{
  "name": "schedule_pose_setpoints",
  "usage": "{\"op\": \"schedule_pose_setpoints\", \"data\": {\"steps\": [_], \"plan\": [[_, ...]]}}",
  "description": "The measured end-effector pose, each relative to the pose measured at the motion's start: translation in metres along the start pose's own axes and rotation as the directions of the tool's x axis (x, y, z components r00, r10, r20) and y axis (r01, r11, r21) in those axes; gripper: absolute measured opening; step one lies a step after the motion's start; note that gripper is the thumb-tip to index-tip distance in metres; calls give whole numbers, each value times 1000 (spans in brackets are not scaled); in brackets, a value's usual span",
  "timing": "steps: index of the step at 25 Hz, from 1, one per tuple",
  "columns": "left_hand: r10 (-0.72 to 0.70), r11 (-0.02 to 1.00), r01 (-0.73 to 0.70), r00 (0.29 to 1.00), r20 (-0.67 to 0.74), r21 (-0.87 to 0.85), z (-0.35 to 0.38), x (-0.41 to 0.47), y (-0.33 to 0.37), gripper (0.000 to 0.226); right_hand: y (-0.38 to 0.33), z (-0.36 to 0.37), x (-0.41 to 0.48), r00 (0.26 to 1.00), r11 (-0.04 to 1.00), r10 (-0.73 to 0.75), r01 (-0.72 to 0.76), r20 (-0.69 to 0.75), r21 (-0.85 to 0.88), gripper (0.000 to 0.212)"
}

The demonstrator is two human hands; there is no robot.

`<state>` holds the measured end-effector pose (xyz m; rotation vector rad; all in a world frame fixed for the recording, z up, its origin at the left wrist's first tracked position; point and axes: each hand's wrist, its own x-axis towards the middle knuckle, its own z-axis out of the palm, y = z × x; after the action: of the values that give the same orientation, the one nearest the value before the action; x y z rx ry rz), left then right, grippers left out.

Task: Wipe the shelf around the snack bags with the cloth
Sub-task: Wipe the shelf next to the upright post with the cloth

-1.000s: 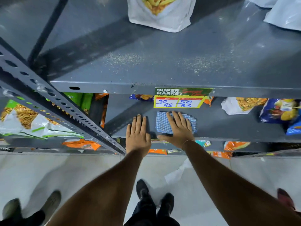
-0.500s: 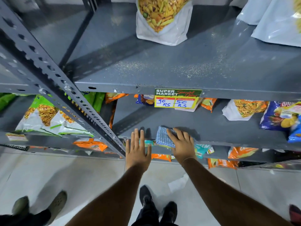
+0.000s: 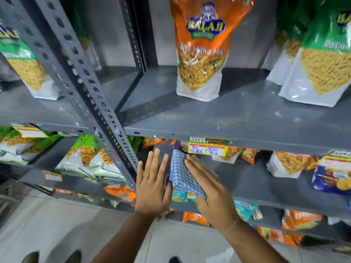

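Note:
A blue checked cloth (image 3: 180,175) hangs lifted in front of the lower grey shelf (image 3: 252,183), held under the flat fingers of my right hand (image 3: 210,190). My left hand (image 3: 152,185) is just left of it, fingers straight and apart, its thumb side touching the cloth's edge. Above, the dusty upper shelf (image 3: 218,118) carries an upright orange snack bag (image 3: 200,50) in the middle and green and white bags (image 3: 319,69) at the right. Snack bags (image 3: 288,166) lie at the back of the lower shelf.
A perforated grey upright post (image 3: 85,88) slants down to my left hand. A yellow price tag (image 3: 208,149) hangs on the upper shelf's front lip. More bags (image 3: 89,160) fill the left bay and the lowest shelves. Someone's shoes (image 3: 53,257) stand on the tiled floor at lower left.
The view has tilted up, so the upper shelf and its bags now fill the frame. My right hand has raised the cloth off the lower shelf, and my left hand rose beside it.

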<state>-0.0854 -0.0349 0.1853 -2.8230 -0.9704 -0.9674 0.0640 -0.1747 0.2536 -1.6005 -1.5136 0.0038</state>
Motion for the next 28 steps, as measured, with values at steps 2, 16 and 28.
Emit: {"op": "schedule_pose_setpoints", "data": {"steps": [2, 16, 28], "plan": [[41, 999, -38, 988, -147, 26, -21, 24, -4, 78, -32, -25, 31, 985, 990, -131, 135, -108, 31, 52], [-12, 981, 117, 830, -558, 153, -63, 156, -65, 66, -58, -9, 317, 986, 980, 101, -76, -130, 185, 70], [89, 983, 36, 765, -638, 180, -57, 161, -76, 71, 48, 101, 433, 892, 819, 450, -395, 40, -416, 37]]}}
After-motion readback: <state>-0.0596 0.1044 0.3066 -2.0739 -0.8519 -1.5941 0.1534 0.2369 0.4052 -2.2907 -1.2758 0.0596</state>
